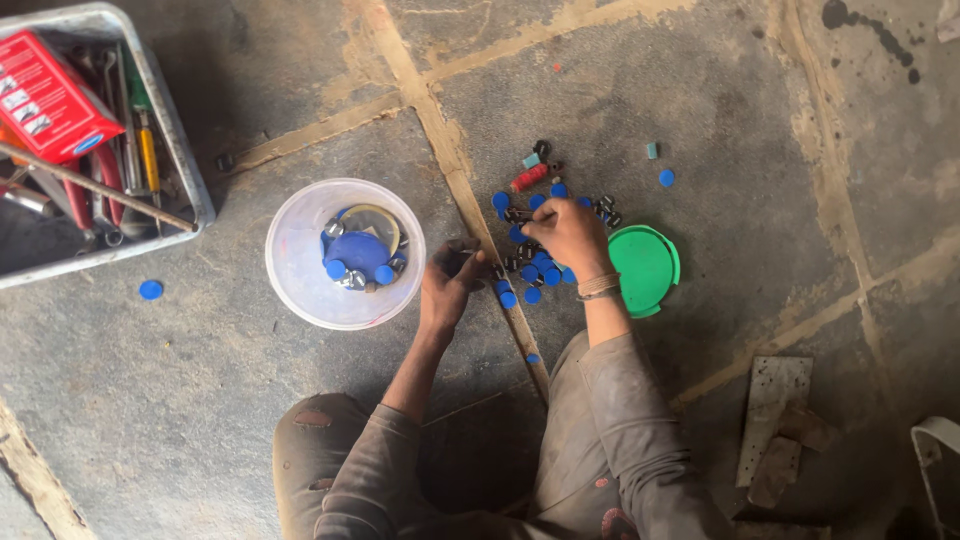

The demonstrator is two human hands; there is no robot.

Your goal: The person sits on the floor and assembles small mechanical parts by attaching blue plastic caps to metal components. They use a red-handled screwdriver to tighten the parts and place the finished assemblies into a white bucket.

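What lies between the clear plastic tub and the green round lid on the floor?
In the head view, between clear plastic tub and green round lid: both hands, left, right, and scattered small blue caps.

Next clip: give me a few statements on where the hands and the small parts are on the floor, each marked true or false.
1. The right hand rests on a pile of blue caps on the floor. True.
2. The clear tub is empty. False: it holds blue caps and small metal parts.
3. The green lid lies to the right of the right hand. True.
4. The left hand is inside the clear tub. False: it is outside the tub, between it and the pile, closed on something small and dark.
5. The metal tray with tools sits at the upper left. True.
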